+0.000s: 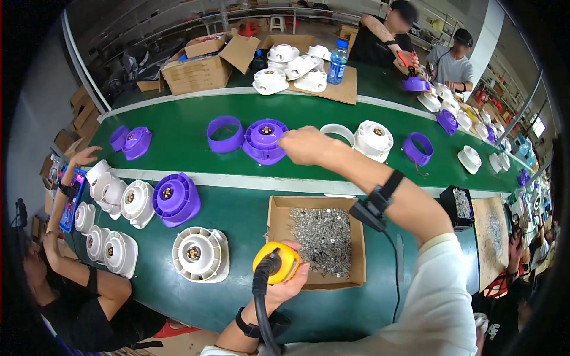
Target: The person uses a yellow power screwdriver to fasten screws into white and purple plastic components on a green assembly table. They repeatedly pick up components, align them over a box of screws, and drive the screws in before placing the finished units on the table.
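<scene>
My left hand (289, 289) is wrapped round a yellow corded electric screwdriver (278, 262), seen from its cord end above the near edge of a cardboard tray. Its tip is hidden. Small silver screws (323, 240) are heaped in that tray. Across the bench, my right hand (304, 146) is closed at the right rim of a purple round fan-like housing (264, 141) on the green belt; its fingertips are partly hidden. A purple ring (225, 134) sits just left of this housing. On the right are a white ring (337, 134) and a white housing (373, 141).
A white housing (200, 254) stands left of the cardboard tray (358, 261); a purple one (176, 199) and several white ones lie beyond. A co-worker's arm (89, 273) reaches in at left. A black bin (456, 207) of screws stands right. Other people work across the belt.
</scene>
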The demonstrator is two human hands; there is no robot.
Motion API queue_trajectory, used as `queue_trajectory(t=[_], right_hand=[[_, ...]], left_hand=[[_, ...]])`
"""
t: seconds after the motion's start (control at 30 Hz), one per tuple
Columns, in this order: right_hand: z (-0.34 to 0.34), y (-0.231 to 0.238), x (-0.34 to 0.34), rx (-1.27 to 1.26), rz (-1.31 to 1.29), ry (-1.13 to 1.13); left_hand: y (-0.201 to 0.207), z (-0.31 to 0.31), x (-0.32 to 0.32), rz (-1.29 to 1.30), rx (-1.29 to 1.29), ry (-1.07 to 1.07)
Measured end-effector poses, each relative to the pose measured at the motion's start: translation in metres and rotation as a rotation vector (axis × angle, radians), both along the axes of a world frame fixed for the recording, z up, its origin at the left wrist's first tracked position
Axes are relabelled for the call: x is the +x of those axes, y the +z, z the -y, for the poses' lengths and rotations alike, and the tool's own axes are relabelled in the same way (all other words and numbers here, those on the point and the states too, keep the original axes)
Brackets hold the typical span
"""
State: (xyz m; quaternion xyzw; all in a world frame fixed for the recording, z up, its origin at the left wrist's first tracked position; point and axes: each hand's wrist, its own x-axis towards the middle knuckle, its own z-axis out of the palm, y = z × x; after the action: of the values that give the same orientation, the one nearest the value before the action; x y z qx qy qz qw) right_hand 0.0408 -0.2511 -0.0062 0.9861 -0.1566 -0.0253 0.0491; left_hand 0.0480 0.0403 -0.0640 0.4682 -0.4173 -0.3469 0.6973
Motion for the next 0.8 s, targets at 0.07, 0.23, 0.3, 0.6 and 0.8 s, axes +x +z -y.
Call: queue_trajectory(t=[0.07,0.23,0.3,0.6,0.8], right_hand=[[-0.007,-0.002,0.038,-0.006,0.036,0.061],[0.009,-0.051,0.114,0.141,0.186,0.100],[0.009,-0.061,0.134,0.257,0.159,0.062],[-0.002,-0.088,0.161,0.426,0.406,-0.183],[0.023,-0.018,0.105,0.358,0.656,0.072]], left_hand=[[0.002,-0.002,0.002,0.054,-0.016,0.045],[-0.008,0.000,0.005,0.089,-0.021,0.082],[-0.006,0.000,0.005,0.142,-0.015,0.116],[-0.004,-0.003,0.010,0.377,-0.043,0.134],[-0.007,0.001,0.007,0.359,-0.036,0.139]])
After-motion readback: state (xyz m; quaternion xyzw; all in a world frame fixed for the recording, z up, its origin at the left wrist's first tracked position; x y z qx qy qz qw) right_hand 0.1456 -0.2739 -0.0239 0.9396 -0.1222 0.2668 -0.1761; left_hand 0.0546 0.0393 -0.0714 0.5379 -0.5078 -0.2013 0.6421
